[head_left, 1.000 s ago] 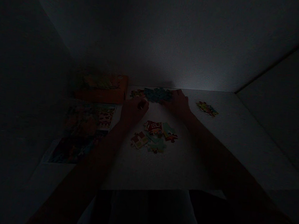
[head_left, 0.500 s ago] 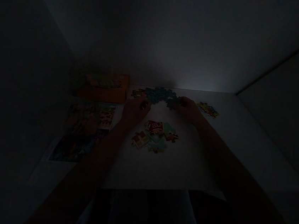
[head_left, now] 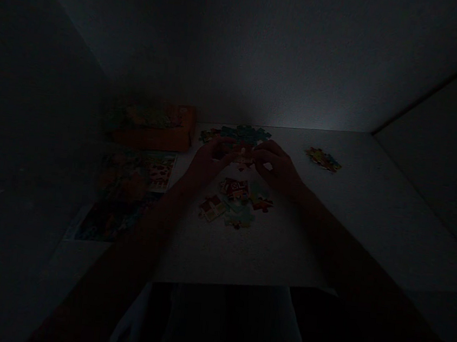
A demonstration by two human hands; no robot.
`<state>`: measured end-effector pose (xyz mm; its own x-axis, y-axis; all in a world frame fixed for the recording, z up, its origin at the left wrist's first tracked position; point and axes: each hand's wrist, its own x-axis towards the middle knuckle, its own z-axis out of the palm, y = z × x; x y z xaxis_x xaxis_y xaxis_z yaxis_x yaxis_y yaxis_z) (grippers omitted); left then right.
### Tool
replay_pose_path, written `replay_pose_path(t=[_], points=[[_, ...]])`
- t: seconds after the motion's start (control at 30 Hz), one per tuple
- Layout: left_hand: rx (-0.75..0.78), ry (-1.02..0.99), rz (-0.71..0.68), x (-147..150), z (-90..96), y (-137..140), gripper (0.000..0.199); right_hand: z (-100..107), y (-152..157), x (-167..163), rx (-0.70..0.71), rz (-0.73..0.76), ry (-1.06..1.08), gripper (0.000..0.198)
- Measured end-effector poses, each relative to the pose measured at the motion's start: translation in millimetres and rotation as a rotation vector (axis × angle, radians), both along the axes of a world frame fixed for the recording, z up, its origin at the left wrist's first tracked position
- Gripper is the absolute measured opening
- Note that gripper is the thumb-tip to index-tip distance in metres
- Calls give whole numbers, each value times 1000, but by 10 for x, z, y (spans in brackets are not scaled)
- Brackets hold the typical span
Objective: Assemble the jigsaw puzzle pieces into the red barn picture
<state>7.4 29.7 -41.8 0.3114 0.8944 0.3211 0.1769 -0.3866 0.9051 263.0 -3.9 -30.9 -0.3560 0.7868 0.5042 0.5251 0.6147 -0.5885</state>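
The scene is very dim. Between my two hands is a reddish-brown puzzle piece [head_left: 244, 153] with a pale figure on it. My left hand [head_left: 210, 161] grips its left side with bent fingers, and my right hand [head_left: 276, 165] has its fingertips on the right side. Just beyond them lies a pile of dark teal puzzle pieces [head_left: 243, 133], partly covered by the hands. Nearer to me rests a loose group of puzzle pieces, with a red barn piece [head_left: 235, 189], a brown-and-cream piece [head_left: 212, 207] and pale green pieces [head_left: 240, 214].
An orange puzzle box [head_left: 154, 137] stands at the back left against the wall. In front of it lie printed picture sheets [head_left: 162, 173]. A small heap of yellowish puzzle pieces [head_left: 323, 159] sits to the right on the white table [head_left: 243, 259].
My hands have come closer together, the left moving slightly right. A reddish-brown piece now shows between them; the dark teal piece at my right fingers is no longer there. The view has shifted slightly.
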Motion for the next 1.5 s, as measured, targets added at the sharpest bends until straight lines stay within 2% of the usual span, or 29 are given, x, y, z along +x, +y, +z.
replay_pose_path(t=[0.13,0.33,0.5,0.67,0.8,0.93,1.13,1.3,1.5], points=[[43,46,61,-46,-40,49,44,11,-5,2,-127,-45,102,49],[14,13,-3,-10,-17,0,44,-67,30,-87,-288,-95,301,69],[1,79,-32,-25,-5,-11,42,-86,119,-90,-416,-82,466,85],[-22,24,-9,-47,-39,31,35,-34,202,133,-384,-192,495,80],[-68,-34,-15,-74,-94,108,38,-107,271,254,-387,-255,512,75],[-102,-50,54,-123,-163,196,43,-189,319,252,-416,-243,568,70],[-47,-17,212,-234,-209,264,42,-182,296,257,-433,-195,564,62],[-86,-92,195,-243,-174,239,42,-182,285,267,-457,-192,550,69],[-142,-124,243,-210,-67,168,26,-216,323,284,-441,-175,546,74]])
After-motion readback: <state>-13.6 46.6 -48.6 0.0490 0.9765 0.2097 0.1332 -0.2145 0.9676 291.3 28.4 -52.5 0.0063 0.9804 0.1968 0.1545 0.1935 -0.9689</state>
